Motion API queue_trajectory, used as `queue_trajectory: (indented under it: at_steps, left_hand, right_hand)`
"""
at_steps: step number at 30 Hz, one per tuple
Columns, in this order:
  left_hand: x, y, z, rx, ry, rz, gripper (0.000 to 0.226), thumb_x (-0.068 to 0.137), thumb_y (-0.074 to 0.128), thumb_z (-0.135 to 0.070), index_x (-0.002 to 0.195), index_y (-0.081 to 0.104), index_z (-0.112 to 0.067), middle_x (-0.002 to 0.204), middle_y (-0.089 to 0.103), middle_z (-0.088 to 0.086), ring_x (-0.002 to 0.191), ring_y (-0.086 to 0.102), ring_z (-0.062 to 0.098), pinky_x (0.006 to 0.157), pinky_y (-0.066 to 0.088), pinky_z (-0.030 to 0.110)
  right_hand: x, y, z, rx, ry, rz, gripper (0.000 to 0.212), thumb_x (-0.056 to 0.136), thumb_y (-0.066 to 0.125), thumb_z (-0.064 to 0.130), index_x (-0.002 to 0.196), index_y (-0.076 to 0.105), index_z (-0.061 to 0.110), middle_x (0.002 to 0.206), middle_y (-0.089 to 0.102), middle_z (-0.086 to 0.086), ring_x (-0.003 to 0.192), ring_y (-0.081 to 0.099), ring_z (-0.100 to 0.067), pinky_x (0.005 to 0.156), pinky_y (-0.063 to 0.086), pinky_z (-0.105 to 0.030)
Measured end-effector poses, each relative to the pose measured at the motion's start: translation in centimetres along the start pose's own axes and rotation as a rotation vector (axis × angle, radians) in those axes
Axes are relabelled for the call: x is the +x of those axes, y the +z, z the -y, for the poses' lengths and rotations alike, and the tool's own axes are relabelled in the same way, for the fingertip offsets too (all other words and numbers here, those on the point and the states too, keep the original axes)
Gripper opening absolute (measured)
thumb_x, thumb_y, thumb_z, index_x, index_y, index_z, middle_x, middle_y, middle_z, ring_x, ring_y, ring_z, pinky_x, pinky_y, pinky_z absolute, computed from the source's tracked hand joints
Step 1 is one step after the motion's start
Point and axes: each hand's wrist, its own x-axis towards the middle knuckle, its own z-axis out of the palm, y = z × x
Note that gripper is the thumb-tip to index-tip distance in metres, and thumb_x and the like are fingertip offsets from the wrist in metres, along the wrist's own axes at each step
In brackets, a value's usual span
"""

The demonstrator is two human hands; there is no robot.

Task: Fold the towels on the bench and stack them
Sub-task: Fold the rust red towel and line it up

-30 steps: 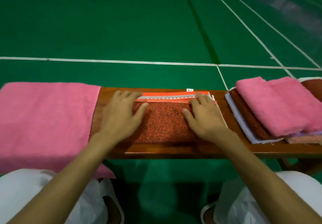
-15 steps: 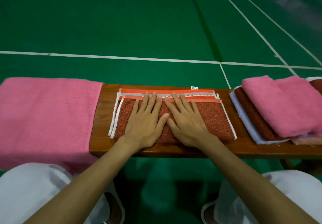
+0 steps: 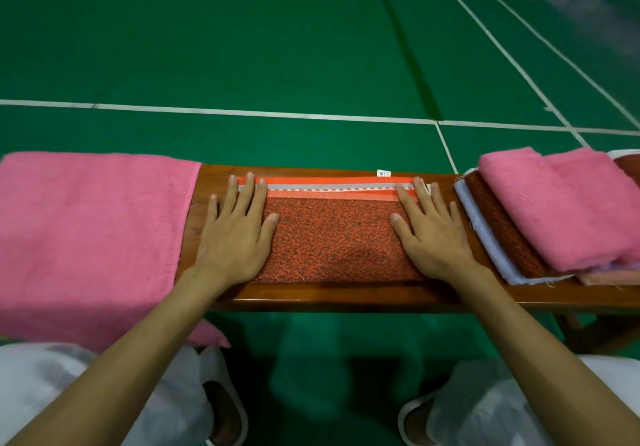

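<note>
While both hands are pressed flat on it, a folded orange towel (image 3: 332,237) is seen lying at the middle of a wooden bench (image 3: 346,295), its long side set along the bench. The left hand (image 3: 235,234) is laid over the towel's nine o'clock end, with the fingers straight, spread and pointed toward twelve o'clock. Nothing is gripped, and the little finger is seen over bare wood. The right hand (image 3: 433,237) is laid just as flat over the three o'clock end, the fingers straight and nothing held. Along the towel's twelve o'clock edge a bright band and a pale stitched strip are shown, and they are reached by the fingertips of both hands. A small white label (image 3: 383,172) is seen at that edge, toward one o'clock.

At nine o'clock of the orange towel a large pink towel (image 3: 90,234) is spread over the bench and draped down over its six o'clock edge. At three o'clock, apart from the orange towel, a stack (image 3: 502,230) of folded towels is set. It is topped by a folded pink one (image 3: 568,210), with a dark red layer and a pale layer stepped out beneath it.

A green floor (image 3: 277,47) marked with white lines (image 3: 242,112) is seen at twelve o'clock. White-clad knees (image 3: 52,376) are seen at six o'clock.
</note>
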Motion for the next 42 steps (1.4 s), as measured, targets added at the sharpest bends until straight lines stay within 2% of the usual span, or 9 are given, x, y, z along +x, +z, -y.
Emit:
queue_trajectory:
  at_steps: [11,16,20,24,28,35,38,40,42]
  left_hand:
    - [0.1,0.0,0.0,-0.022,-0.012,0.012,0.081,0.096,-0.002,-0.064,0.165,-0.002,-0.023,0.172,-0.012,-0.001,0.157,-0.019,0.021,0.128,-0.001,0.055]
    - [0.0,-0.7,-0.3,-0.045,-0.007,-0.021,0.080,0.097,0.004,-0.064,0.165,0.017,-0.024,0.173,-0.002,0.004,0.159,-0.012,0.026,0.128,0.001,0.056]
    - [-0.1,-1.7,-1.7,-0.098,0.049,-0.130,0.068,0.102,0.018,-0.061,0.156,0.040,-0.026,0.172,0.015,0.004,0.160,-0.001,0.025,0.128,0.005,0.054]
    - [-0.1,-1.7,-3.8,-0.141,0.171,-0.135,0.066,0.103,0.023,-0.060,0.159,0.035,-0.027,0.172,0.016,0.002,0.160,0.001,0.020,0.128,0.009,0.052]
    - [-0.1,-0.6,-6.1,-0.068,0.251,-0.018,0.070,0.102,0.014,-0.066,0.164,0.019,-0.033,0.173,0.002,0.000,0.159,-0.009,0.020,0.129,0.002,0.050]
    - [0.3,1.6,-10.3,0.016,0.244,0.036,0.073,0.100,0.003,-0.068,0.165,0.007,-0.035,0.173,-0.001,0.004,0.159,-0.012,0.025,0.128,-0.005,0.052]
    - [0.2,1.6,-11.9,-0.210,0.241,0.022,0.074,0.100,0.014,-0.069,0.164,0.020,-0.033,0.172,0.009,-0.001,0.159,-0.004,0.018,0.128,-0.004,0.046]
    - [0.4,0.6,-12.6,-0.610,0.180,0.003,0.065,0.100,0.034,-0.062,0.156,0.042,-0.029,0.164,0.036,-0.006,0.153,0.026,0.012,0.126,0.018,0.040]
    - [1.0,-1.4,-12.6,-0.969,0.067,-0.025,0.047,0.101,0.045,-0.050,0.138,0.060,-0.025,0.137,0.064,-0.009,0.120,0.060,0.006,0.100,0.045,0.027]
  right_hand:
    - [-0.3,-0.3,0.3,0.013,0.004,0.005,0.077,0.094,0.010,0.067,0.164,0.008,0.035,0.173,-0.002,-0.002,0.159,-0.001,-0.028,0.127,0.004,-0.053]
    - [-0.4,-1.5,0.1,0.325,0.167,-0.211,0.074,0.095,0.047,0.054,0.152,0.038,0.007,0.153,0.045,-0.020,0.141,0.041,-0.038,0.118,0.033,-0.050]
    - [-1.0,-3.2,0.0,0.209,0.388,-0.205,0.058,0.091,0.066,0.050,0.120,0.057,0.001,0.126,0.060,-0.022,0.117,0.055,-0.043,0.095,0.047,-0.047]
    - [-1.3,-4.0,-0.1,0.211,0.452,-0.064,0.054,0.090,0.067,0.058,0.111,0.061,0.008,0.118,0.068,-0.018,0.112,0.063,-0.041,0.083,0.047,-0.041]
    - [-1.1,-4.3,-0.4,0.386,0.447,-0.044,0.037,0.089,0.073,0.047,0.088,0.066,0.011,0.101,0.073,-0.016,0.101,0.067,-0.037,0.081,0.049,-0.038]
    - [-1.9,-6.2,-0.9,0.424,0.351,-0.151,0.026,0.095,0.064,0.034,0.103,0.061,0.010,0.110,0.069,-0.018,0.105,0.064,-0.040,0.091,0.050,-0.043]
    - [-2.1,-8.4,-1.9,0.585,0.356,-0.125,0.016,0.099,0.063,0.025,0.107,0.056,0.013,0.104,0.065,-0.007,0.101,0.062,-0.030,0.082,0.043,-0.035]
    - [-2.1,-9.7,-2.4,0.622,0.379,-0.114,0.020,0.100,0.062,0.021,0.116,0.052,0.013,0.106,0.061,-0.005,0.101,0.058,-0.027,0.079,0.039,-0.033]
    - [-2.1,-11.0,-2.5,0.589,0.372,-0.135,0.032,0.099,0.063,0.018,0.126,0.048,0.010,0.112,0.059,-0.008,0.101,0.056,-0.026,0.080,0.041,-0.033]
